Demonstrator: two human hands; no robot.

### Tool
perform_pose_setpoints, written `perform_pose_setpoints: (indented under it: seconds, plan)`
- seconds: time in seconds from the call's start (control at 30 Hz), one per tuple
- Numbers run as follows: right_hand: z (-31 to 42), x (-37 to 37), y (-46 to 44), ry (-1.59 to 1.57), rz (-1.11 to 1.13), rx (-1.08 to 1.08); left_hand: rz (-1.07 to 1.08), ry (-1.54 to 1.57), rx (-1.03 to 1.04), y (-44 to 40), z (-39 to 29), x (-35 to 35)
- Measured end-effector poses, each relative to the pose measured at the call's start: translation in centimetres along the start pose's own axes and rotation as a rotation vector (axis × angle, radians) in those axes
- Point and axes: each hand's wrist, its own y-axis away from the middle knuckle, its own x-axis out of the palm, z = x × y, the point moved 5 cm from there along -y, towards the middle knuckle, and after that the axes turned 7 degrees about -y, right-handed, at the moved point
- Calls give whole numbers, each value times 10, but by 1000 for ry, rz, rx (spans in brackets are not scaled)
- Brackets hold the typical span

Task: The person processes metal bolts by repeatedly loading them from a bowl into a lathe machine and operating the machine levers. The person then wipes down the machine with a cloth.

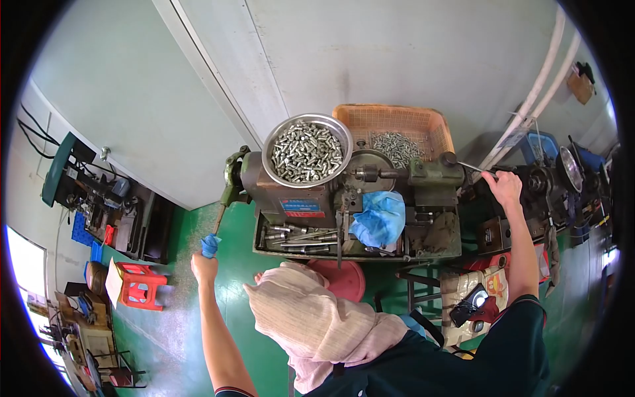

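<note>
The left hand is closed on the lower end of a long lever, just beside the blue wrapping on it; this lever slants down from the left end of a small green-grey bench lathe. The right hand is closed around the outer end of a thin metal handle, which runs to a dark round knob at the lathe's right end. Between the two hands, a chuck faces the tailstock, though any part held there is too small to tell. A round steel bowl heaped with short metal parts sits on top of the lathe's left housing. Behind the tailstock, an orange plastic basket holds a layer of smaller metal pieces. A crumpled blue cloth lies over the front middle of the lathe. In the metal tray beneath, rod-like tools lie at the left. A red round stool stands below the tray on the green floor.
</note>
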Motion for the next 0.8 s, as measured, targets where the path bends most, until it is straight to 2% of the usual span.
perform_pose_setpoints:
  seconds: [0.1, 0.23, 0.3, 0.43, 0.53, 0.57, 0.63, 0.7, 0.77, 0.8]
  plan:
    - [-3, 4, 2, -4, -74, -38, 0, 3, -11, 5, -9, -6]
    - [0, 0, 1, 5, -63, -31, -26, 20, 4, 4, -7, -5]
    - [0, -1, 1, 7, 24, 7, -44, 20, 8, 2, -2, 0]
    - [-5, 9, 1, -35, 0, 35, -37, 24, -11, -1, 7, 3]
    - [-2, 10, -5, -99, -228, -54, -21, 33, 1, -1, 7, 3]
    - [3, 16, -13, -100, -228, -54, -17, 42, 13, -1, 6, 2]
    - [24, 8, -29, -61, -594, -102, -24, 33, 4, 1, 4, 1]
    - [62, 17, -53, -115, -564, -46, -38, 28, -2, -1, 5, 1]
    - [123, 23, -66, -349, -490, -50, -19, 62, -1, -3, 11, 5]
    - [153, 30, -74, -539, -307, -98, -23, 58, -1, -2, 10, 3]
